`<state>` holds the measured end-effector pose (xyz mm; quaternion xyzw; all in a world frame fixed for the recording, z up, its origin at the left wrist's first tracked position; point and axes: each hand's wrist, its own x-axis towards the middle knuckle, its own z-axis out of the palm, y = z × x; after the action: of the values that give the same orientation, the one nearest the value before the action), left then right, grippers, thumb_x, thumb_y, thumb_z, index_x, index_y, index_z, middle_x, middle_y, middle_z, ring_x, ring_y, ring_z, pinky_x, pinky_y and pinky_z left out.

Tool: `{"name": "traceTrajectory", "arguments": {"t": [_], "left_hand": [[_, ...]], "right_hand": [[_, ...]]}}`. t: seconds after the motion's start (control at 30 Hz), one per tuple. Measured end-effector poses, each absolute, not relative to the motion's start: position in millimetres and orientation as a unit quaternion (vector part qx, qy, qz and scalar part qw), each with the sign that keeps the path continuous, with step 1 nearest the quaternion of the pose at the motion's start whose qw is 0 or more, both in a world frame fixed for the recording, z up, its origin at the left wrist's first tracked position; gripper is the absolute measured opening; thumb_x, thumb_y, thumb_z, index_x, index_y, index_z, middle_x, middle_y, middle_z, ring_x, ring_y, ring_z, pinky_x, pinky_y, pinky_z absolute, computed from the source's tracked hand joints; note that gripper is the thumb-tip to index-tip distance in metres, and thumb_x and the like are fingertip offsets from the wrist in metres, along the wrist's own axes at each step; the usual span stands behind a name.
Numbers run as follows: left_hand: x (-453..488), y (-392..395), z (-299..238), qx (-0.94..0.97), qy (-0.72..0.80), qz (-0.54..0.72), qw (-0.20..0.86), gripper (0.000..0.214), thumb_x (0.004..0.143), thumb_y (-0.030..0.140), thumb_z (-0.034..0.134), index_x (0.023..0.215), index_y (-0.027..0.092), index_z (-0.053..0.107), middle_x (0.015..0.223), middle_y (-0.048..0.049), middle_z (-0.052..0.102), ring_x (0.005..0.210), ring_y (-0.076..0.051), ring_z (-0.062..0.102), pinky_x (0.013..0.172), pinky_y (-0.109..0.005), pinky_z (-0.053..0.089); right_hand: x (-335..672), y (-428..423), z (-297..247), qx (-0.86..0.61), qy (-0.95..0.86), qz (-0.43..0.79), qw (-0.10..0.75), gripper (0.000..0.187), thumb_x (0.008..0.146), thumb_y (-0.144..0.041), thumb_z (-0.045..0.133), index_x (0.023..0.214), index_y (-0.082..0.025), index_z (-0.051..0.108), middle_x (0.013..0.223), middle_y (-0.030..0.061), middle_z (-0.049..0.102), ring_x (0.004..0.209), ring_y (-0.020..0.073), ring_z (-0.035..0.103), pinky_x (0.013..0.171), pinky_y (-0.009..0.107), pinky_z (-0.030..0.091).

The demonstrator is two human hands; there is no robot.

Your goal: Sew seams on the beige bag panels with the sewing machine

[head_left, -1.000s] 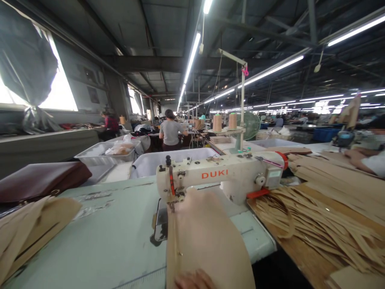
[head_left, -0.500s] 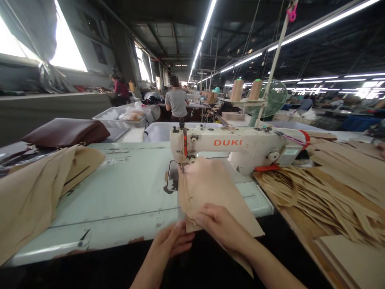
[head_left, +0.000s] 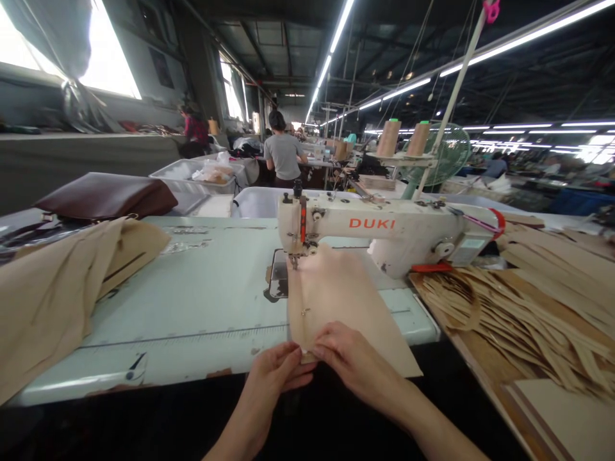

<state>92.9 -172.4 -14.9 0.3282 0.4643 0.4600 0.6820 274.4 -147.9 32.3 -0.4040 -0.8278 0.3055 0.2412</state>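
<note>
A tan fabric piece (head_left: 346, 301) lies on the pale green table (head_left: 192, 307), its far end under the needle of a white DUKI sewing machine (head_left: 384, 234). A zipper strip runs along the piece's left edge. My left hand (head_left: 276, 368) pinches the near end of that edge at the table's front. Beside it, my right hand (head_left: 348, 358) presses and grips the same near edge, fingers closed on the fabric.
A heap of tan fabric (head_left: 57, 282) and a brown bag (head_left: 106, 195) sit at the left. Tan strips (head_left: 509, 320) cover a board at the right. Thread cones (head_left: 389, 137) and a fan stand behind. A person (head_left: 283, 153) works further back, beyond white bins (head_left: 192, 176).
The view dropped from the hall to the table. Both hands came into sight and closed together on the near end of the fabric piece; the left hand moved up to the edge.
</note>
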Motion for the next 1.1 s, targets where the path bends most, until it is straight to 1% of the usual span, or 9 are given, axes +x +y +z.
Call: {"name": "traceTrajectory", "arguments": {"t": [0.13, 0.23, 0.37, 0.53, 0.7, 0.8, 0.93, 1.03, 1.1], "left_hand": [[94, -170, -16, 0.325, 0.485, 0.461, 0.668, 0.035, 0.081, 0.038, 0.078, 0.099, 0.010, 0.066, 0.097, -0.0156, 0.076, 0.092, -0.029, 0.074, 0.081, -0.035, 0.060], [95, -170, -16, 0.335, 0.484, 0.458, 0.666, 0.035, 0.081, 0.040, 0.078, 0.096, 0.010, 0.068, 0.097, -0.0149, 0.075, 0.093, -0.028, 0.073, 0.081, -0.033, 0.059], [95, -171, -14, 0.349, 0.478, 0.448, 0.670, 0.038, 0.082, 0.041, 0.075, 0.102, 0.009, 0.071, 0.099, -0.0140, 0.075, 0.096, -0.028, 0.072, 0.083, -0.033, 0.057], [93, -172, -18, 0.362, 0.473, 0.451, 0.665, 0.041, 0.082, 0.046, 0.074, 0.103, 0.010, 0.072, 0.095, -0.0116, 0.076, 0.095, -0.028, 0.072, 0.088, -0.036, 0.054], [94, -170, -18, 0.370, 0.451, 0.462, 0.667, 0.047, 0.078, 0.052, 0.076, 0.099, 0.010, 0.073, 0.089, -0.0108, 0.076, 0.088, -0.029, 0.072, 0.087, -0.039, 0.055], [95, -172, -15, 0.373, 0.440, 0.468, 0.670, 0.044, 0.078, 0.052, 0.076, 0.096, 0.011, 0.075, 0.092, -0.0109, 0.075, 0.091, -0.029, 0.071, 0.085, -0.036, 0.056], [86, -179, -17, 0.375, 0.505, 0.490, 0.603, 0.041, 0.072, 0.051, 0.079, 0.096, 0.017, 0.076, 0.103, -0.0083, 0.075, 0.103, -0.029, 0.068, 0.087, -0.031, 0.056], [63, -170, -17, 0.506, 0.513, 0.400, 0.566, 0.044, 0.082, 0.057, 0.067, 0.106, 0.021, 0.073, 0.094, -0.0051, 0.075, 0.088, -0.025, 0.072, 0.072, -0.028, 0.058], [45, -150, -15, 0.624, 0.525, 0.313, 0.487, 0.042, 0.092, 0.057, 0.054, 0.110, 0.023, 0.071, 0.085, -0.0030, 0.074, 0.076, -0.022, 0.072, 0.067, -0.027, 0.058]], "right_hand": [[279, -148, 40, -0.399, -0.842, 0.276, 0.234, 0.032, 0.105, -0.031, 0.042, 0.095, -0.019, 0.069, 0.098, 0.0030, 0.065, 0.096, 0.0141, 0.058, 0.087, 0.025, 0.044], [279, -150, 42, -0.392, -0.856, 0.264, 0.212, 0.030, 0.105, -0.027, 0.042, 0.095, -0.019, 0.069, 0.099, 0.0025, 0.064, 0.097, 0.0141, 0.057, 0.088, 0.025, 0.045], [276, -153, 35, -0.391, -0.860, 0.260, 0.199, 0.028, 0.104, -0.023, 0.043, 0.098, -0.019, 0.070, 0.101, 0.0026, 0.063, 0.100, 0.0142, 0.056, 0.090, 0.025, 0.045], [273, -158, 20, -0.383, -0.866, 0.238, 0.218, 0.017, 0.095, -0.015, 0.057, 0.108, -0.021, 0.067, 0.105, 0.0023, 0.062, 0.103, 0.0161, 0.055, 0.091, 0.027, 0.048], [264, -165, -7, -0.396, -0.872, 0.127, 0.258, 0.039, 0.087, -0.008, 0.065, 0.124, -0.019, 0.057, 0.106, 0.0056, 0.061, 0.097, 0.0200, 0.056, 0.086, 0.032, 0.052], [259, -164, -17, -0.362, -0.875, 0.026, 0.321, 0.032, 0.090, -0.006, 0.058, 0.121, -0.016, 0.060, 0.098, 0.0073, 0.062, 0.093, 0.0210, 0.057, 0.080, 0.032, 0.053], [258, -157, -17, -0.336, -0.859, -0.019, 0.387, 0.022, 0.093, -0.010, 0.054, 0.113, -0.015, 0.063, 0.095, 0.0075, 0.064, 0.090, 0.0199, 0.059, 0.076, 0.030, 0.050], [259, -153, -21, -0.339, -0.851, -0.030, 0.399, 0.017, 0.095, -0.013, 0.052, 0.105, -0.017, 0.065, 0.086, 0.0040, 0.064, 0.078, 0.0161, 0.060, 0.066, 0.026, 0.045], [257, -152, -29, -0.357, -0.840, -0.033, 0.407, 0.014, 0.096, -0.016, 0.051, 0.098, -0.020, 0.065, 0.079, 0.0012, 0.064, 0.072, 0.0142, 0.060, 0.063, 0.025, 0.043]]}}
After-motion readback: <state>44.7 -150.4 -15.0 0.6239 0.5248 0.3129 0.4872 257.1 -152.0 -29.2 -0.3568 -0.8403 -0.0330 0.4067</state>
